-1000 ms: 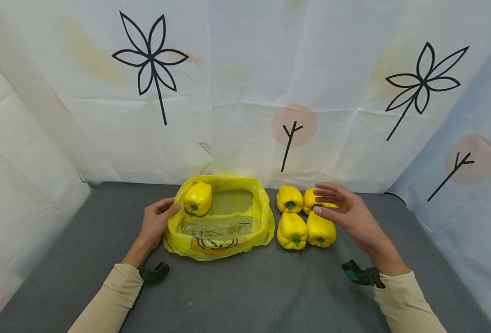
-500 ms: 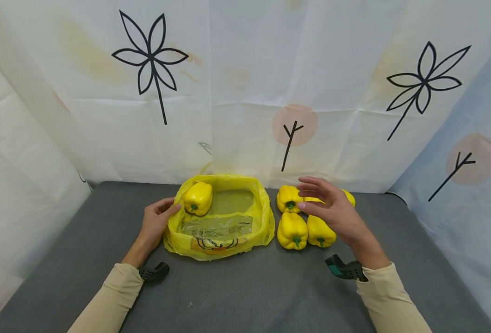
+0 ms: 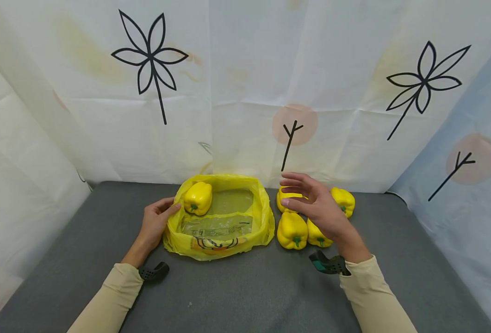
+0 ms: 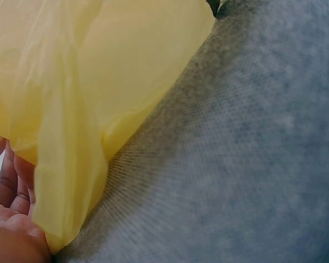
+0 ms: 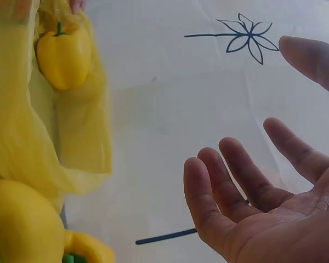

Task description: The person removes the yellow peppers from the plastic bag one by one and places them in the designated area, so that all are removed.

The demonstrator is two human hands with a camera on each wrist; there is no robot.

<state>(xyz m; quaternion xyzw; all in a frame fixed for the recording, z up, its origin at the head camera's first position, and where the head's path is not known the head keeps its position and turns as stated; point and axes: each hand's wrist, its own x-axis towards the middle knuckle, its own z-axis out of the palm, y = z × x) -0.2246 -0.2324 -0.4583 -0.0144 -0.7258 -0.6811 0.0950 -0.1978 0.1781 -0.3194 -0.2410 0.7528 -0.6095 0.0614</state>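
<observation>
A yellow plastic bag point(image 3: 220, 249) lies with its mouth spread wide, and one yellow bell pepper point(image 3: 197, 199) sits inside at its left. My left hand point(image 3: 155, 224) pinches the bag's left rim between thumb and fingers; in the left wrist view the yellow film point(image 4: 71, 181) partly hides those fingers. Above the group of bell peppers right of the bag hovers my right hand point(image 3: 320, 208), fingers loosely spread and holding nothing. It covers parts of that group, while the front-left pepper point(image 3: 292, 231) shows whole. The right wrist view shows its palm and parted fingers point(image 5: 247, 170).
Several loose yellow peppers stand close together on the grey table point(image 3: 237, 296), one of them at the far right point(image 3: 343, 201). A white cloth point(image 3: 245, 92) with plant drawings hangs behind the table. Dark straps point(image 3: 153, 272) sit on both wrists.
My right hand has moved left across the peppers, uncovering the far-right one and covering more of the back-left one. My left hand, the bag and the pepper in it have stayed put.
</observation>
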